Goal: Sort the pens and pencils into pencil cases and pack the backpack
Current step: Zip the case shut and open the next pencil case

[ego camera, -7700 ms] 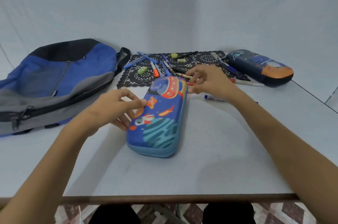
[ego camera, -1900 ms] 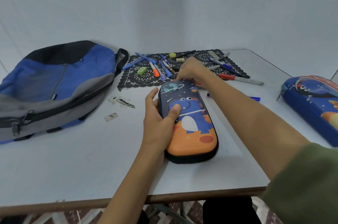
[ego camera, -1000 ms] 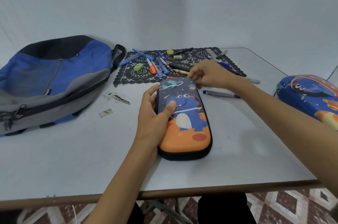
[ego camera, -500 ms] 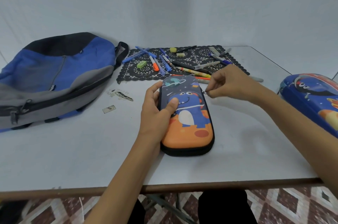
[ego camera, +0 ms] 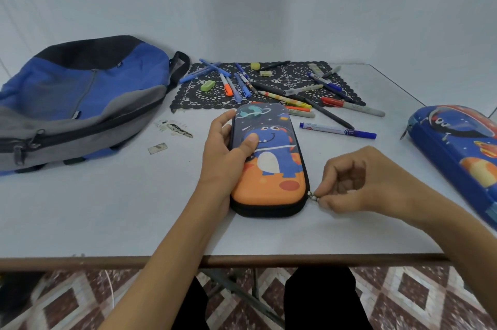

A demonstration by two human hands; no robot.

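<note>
A dinosaur pencil case [ego camera: 271, 168], dark blue and orange, lies flat in the middle of the white table [ego camera: 107, 208]. My left hand [ego camera: 226, 157] grips its left side, thumb on the lid. My right hand [ego camera: 357, 181] pinches the metal zipper pull [ego camera: 312, 195] at the case's near right corner. A second, blue space-themed pencil case [ego camera: 457, 152] lies at the right edge. Several pens, markers and pencils [ego camera: 290, 92] are scattered over a black lace mat [ego camera: 196, 98] at the back. A blue and grey backpack [ego camera: 75, 98] lies at the left.
A loose blue marker [ego camera: 336, 130] lies on the table right of the dinosaur case. Small erasers [ego camera: 207, 85] sit on the mat. Bits of scrap [ego camera: 176, 127] lie near the backpack. The table's front edge [ego camera: 107, 259] runs just below my forearms.
My right hand has drawn the zipper pull along the dinosaur case's right side, from near the far end down to the near right corner. My left hand still holds the case.
</note>
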